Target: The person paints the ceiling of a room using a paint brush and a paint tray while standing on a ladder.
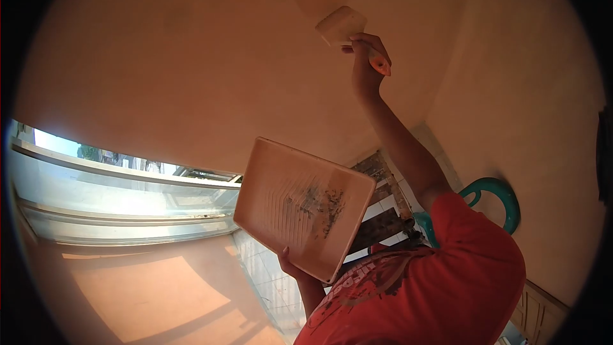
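My right hand [370,54] is raised high and closed round the orange handle of a wide, flat brush [343,25], whose pale head is against or very near the orange wall [191,57]. A darker patch of the wall shows just above the brush. Lower down, my left hand [292,265] grips the bottom edge of a paint tray [274,198], thumb over the rim. The tray is tilted, with a ribbed slope and dark smudges inside. The fingers beneath it are hidden.
A louvred glass window [128,198] lets in light at the left. Behind my raised arm are a green curved object [501,195] and a dark slatted piece [380,227]. Pale tiles [274,281] show below the tray, and a wooden panel [539,306] stands at lower right.
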`<action>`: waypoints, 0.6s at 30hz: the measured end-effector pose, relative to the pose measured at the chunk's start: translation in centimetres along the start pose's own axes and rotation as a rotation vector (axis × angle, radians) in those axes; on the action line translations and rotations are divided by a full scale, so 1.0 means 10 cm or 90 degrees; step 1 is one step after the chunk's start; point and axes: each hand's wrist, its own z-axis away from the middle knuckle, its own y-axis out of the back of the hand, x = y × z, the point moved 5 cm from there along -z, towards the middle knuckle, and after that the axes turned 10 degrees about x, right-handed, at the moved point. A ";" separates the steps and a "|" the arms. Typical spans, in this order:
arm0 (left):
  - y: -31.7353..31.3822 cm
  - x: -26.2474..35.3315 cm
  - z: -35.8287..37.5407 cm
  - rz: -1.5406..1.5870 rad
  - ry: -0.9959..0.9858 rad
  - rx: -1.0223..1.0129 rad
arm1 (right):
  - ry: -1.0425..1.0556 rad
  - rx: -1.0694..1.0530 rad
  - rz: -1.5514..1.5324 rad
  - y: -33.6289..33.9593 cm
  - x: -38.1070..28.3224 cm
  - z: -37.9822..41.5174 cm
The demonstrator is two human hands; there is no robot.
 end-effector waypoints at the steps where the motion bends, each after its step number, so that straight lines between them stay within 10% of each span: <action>1: 0.00 0.01 0.01 -0.014 -0.006 0.014 | 0.028 -0.012 0.007 -0.03 -0.04 -0.02; 18: -0.19 0.04 0.15 -0.041 -0.019 0.019 | -0.075 -0.013 0.067 -0.12 0.20 -0.32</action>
